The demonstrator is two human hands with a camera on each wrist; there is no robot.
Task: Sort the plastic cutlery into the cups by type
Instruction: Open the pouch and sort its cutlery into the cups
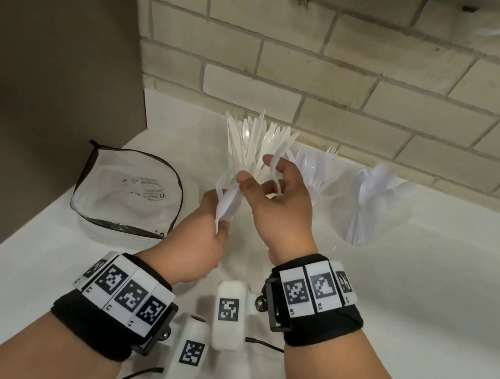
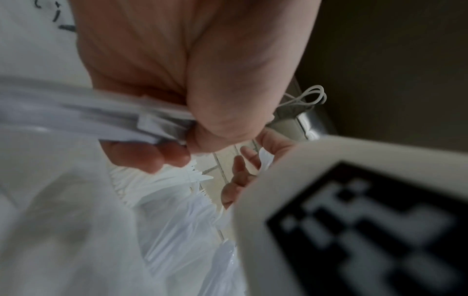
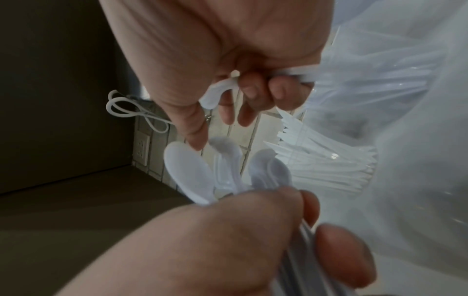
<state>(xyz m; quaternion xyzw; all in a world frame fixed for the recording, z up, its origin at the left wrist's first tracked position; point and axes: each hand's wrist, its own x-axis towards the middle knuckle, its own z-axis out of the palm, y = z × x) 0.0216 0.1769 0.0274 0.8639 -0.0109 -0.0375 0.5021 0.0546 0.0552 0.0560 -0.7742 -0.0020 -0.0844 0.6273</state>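
White countertop [image 1: 419,317], against a tiled wall [image 1: 360,75]; all places are given relative to the cup of knives.

Cup of knives [image 1: 249,143]: a clear cup packed with white plastic knives, blades up and fanned, set at the back of the countertop near the wall. In the right wrist view the serrated blades [image 3: 316,164] are seen.

Cup of forks [image 1: 318,167]: set just to the right of the cup of knives, tines up, partly hidden by the right hand.

Cup of spoons [image 1: 371,209]: a clear cup set further right, beyond the forks, bowls up.

Left hand [image 1: 199,247]: held in front of the cup of knives; its fingers are closed round a small bundle of white spoons [image 1: 226,202]. The spoon bowls [image 3: 187,174] are shown rising from the fist in the right wrist view.

Right hand [image 1: 279,201]: raised directly before the cups of knives and forks; one white utensil [image 1: 276,164] is gripped by the curled fingers, handle end [image 3: 215,94] curving out past the thumb. Its type cannot be told.

Clear zip pouch [image 1: 129,192]: laid to the left of the cup of knives, black-trimmed, mouth open.

White cord [image 3: 126,108]: looped on the wall.
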